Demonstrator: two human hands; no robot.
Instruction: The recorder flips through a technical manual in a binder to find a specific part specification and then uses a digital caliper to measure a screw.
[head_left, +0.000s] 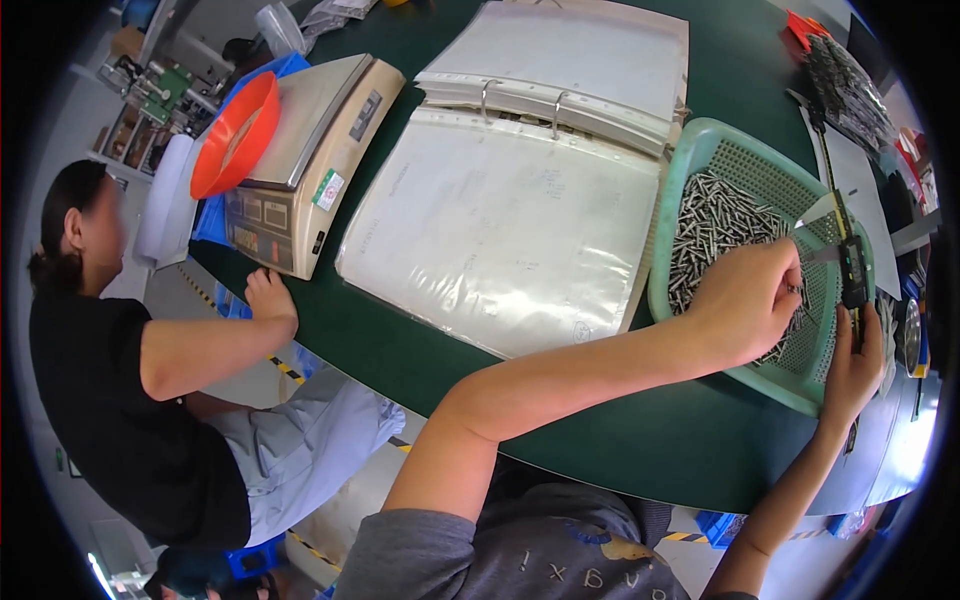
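Note:
My left hand (745,300) is over the green plastic basket (715,140), its fingers curled in a pinch close to the jaws of a caliper. What it pinches, if anything, is hidden by the fingers. Below that hand lies a heap of small metal pins (715,225), filling the left part of the basket. At the basket's right side, my right hand (857,365) is closed round the lower end of the black digital caliper (852,270). The caliper stands lengthwise, its beam pointing away from me across the basket's right rim.
An open ring binder with plastic sleeves (500,220) lies left of the basket. Beyond it stands a weighing scale (310,150) with an orange tray (235,135). Another person (140,370) sits at left, a hand at the table edge. Bagged dark parts (850,90) lie far right.

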